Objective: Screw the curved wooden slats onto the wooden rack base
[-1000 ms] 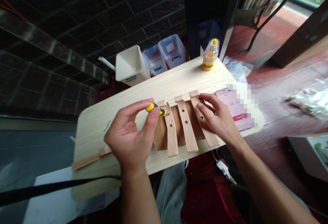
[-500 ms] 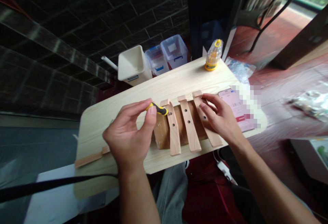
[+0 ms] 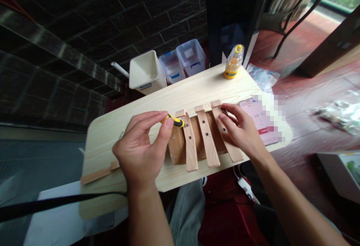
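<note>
My left hand (image 3: 143, 141) pinches a small yellow-and-black screwdriver (image 3: 177, 122) between thumb and fingers. Its tip end meets the upper hole of the left wooden slat (image 3: 191, 152). This slat, a middle wooden slat (image 3: 209, 148) and a right wooden slat (image 3: 232, 147) lie across a brown board (image 3: 177, 148), each with a small block at its far end and dark round holes. My right hand (image 3: 242, 126) is closed on the right slat, fingers at its far end and thumb on top, covering part of it.
On the pale table (image 3: 112, 126) stands a clear, yellow-based screwdriver case (image 3: 234, 63). A phone (image 3: 254, 116) lies to the right, and another wooden piece (image 3: 97, 174) at the left. Beyond the far edge are a white bin (image 3: 144, 71) and clear plastic boxes (image 3: 191, 54).
The screwdriver handle has turned slightly in my left fingers, its tip end staying at the same hole. My right hand keeps its place on the right slat.
</note>
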Demonstrator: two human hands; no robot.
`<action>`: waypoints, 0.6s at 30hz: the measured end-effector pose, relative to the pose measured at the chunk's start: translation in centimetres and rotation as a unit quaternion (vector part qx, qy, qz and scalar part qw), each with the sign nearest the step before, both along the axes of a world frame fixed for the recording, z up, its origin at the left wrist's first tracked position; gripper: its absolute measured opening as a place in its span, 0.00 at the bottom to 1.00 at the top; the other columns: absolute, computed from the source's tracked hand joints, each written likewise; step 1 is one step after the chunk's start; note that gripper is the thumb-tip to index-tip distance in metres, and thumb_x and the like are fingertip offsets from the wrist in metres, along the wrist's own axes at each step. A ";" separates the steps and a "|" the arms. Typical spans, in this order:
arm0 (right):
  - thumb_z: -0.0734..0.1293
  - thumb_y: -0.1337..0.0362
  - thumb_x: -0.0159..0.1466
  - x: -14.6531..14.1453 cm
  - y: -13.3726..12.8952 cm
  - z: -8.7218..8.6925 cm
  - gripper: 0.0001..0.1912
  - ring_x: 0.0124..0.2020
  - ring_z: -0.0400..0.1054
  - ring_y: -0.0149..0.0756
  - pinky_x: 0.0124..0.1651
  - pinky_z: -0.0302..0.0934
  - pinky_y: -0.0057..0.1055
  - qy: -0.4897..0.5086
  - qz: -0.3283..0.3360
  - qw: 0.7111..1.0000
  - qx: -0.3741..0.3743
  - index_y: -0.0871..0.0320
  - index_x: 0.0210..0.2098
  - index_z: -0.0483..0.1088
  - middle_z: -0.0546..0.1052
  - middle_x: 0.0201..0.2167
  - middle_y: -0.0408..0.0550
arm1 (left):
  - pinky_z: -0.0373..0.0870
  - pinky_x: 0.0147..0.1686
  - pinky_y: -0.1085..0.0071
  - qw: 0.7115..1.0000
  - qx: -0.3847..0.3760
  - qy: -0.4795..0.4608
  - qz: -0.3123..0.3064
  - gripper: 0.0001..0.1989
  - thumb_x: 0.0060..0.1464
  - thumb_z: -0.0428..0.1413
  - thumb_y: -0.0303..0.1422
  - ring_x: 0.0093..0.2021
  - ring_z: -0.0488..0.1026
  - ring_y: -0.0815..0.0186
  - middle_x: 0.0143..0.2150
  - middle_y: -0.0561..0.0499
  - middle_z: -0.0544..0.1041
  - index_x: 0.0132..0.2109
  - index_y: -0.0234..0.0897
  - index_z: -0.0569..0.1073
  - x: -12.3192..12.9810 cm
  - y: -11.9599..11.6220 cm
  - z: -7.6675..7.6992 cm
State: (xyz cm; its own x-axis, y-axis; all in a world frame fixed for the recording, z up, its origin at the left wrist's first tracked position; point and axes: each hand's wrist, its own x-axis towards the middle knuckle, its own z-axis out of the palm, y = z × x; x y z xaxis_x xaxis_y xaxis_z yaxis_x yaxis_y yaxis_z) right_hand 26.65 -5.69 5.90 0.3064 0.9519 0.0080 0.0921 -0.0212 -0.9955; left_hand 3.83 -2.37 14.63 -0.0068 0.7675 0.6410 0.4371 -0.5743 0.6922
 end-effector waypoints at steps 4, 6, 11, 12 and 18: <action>0.71 0.52 0.72 0.0 0.0 0.1 0.19 0.64 0.79 0.51 0.73 0.70 0.57 -0.005 0.003 1.000 0.000 0.52 0.58 0.79 0.84 0.61 0.54 | 0.89 0.51 0.64 1.000 -0.012 -0.009 0.012 0.04 0.63 0.70 0.30 0.46 0.87 0.63 0.45 0.49 0.88 0.45 0.42 0.88 -0.6 0.0 0.0; 0.71 0.53 0.72 0.0 0.0 0.1 0.19 0.64 0.79 0.51 0.73 0.70 0.56 -0.008 0.003 1.000 0.001 0.52 0.58 0.79 0.84 0.61 0.54 | 0.89 0.51 0.64 1.000 -0.009 -0.016 0.001 0.05 0.64 0.70 0.29 0.46 0.87 0.63 0.46 0.49 0.88 0.46 0.42 0.88 -0.6 0.0 -0.1; 0.71 0.52 0.72 0.0 0.0 0.0 0.18 0.64 0.79 0.50 0.73 0.70 0.57 -0.009 -0.001 1.000 0.006 0.51 0.58 0.79 0.85 0.60 0.53 | 0.88 0.50 0.65 1.000 -0.004 -0.003 -0.014 0.07 0.61 0.72 0.28 0.47 0.86 0.64 0.46 0.49 0.86 0.46 0.43 0.88 0.3 0.0 -0.3; 0.71 0.52 0.72 -0.1 0.0 0.0 0.18 0.64 0.79 0.50 0.73 0.70 0.57 -0.009 -0.002 1.000 0.006 0.51 0.58 0.79 0.85 0.60 0.53 | 0.88 0.49 0.66 1.000 0.003 0.002 -0.003 0.07 0.61 0.73 0.29 0.46 0.85 0.64 0.46 0.50 0.85 0.46 0.43 0.88 0.4 0.0 -0.3; 0.71 0.52 0.72 -0.1 0.0 -0.1 0.18 0.64 0.78 0.51 0.73 0.70 0.58 -0.012 -0.003 1.000 0.008 0.51 0.58 0.80 0.85 0.60 0.53 | 0.88 0.50 0.66 1.000 -0.004 0.019 0.004 0.07 0.63 0.71 0.31 0.47 0.85 0.64 0.46 0.50 0.85 0.48 0.43 0.87 0.1 -0.1 -0.1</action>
State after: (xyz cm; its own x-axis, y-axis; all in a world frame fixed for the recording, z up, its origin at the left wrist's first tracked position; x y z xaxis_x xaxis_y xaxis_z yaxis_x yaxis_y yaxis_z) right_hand 26.59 -5.67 5.82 0.3115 0.9497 0.0310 0.1153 -0.0054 -0.9933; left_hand 3.94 -2.49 14.53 0.0119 0.7729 0.6344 0.4673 -0.5653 0.6798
